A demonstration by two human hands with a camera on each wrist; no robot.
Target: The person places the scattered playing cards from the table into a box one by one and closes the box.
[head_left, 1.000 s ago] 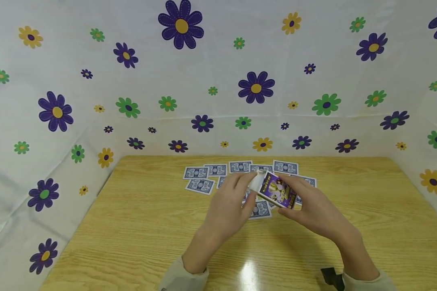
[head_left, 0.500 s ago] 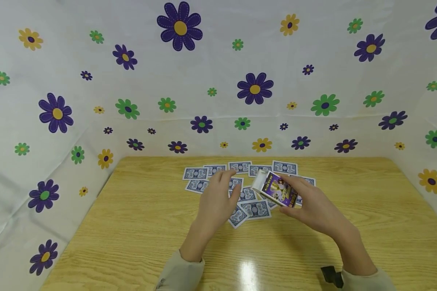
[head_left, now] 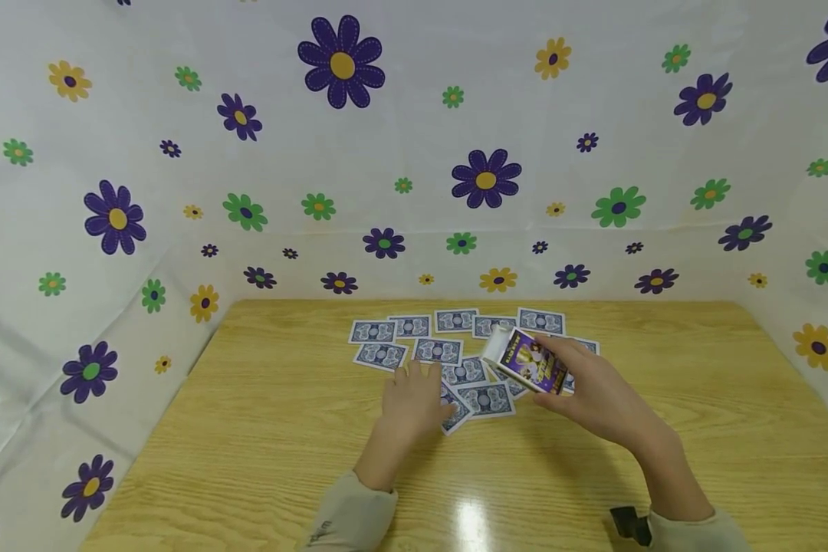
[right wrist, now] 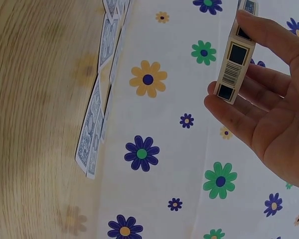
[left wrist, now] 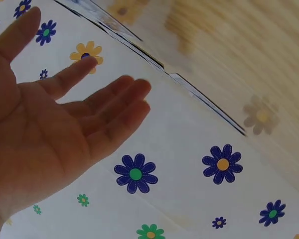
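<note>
I see cards point(head_left: 380, 356) face-down, spread across the table point(head_left: 262, 460), not yet gathered, I'd judge; left hand point(head_left: 412, 399) near them, fingers loose, nothing held; card box point(head_left: 533, 363), contents unclear, raised, gripped by right hand point(head_left: 599, 395).

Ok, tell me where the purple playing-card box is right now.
In the head view, the purple playing-card box is just right of centre, gripped by the right hand, partly hiding blue-backed playing cards.
</note>
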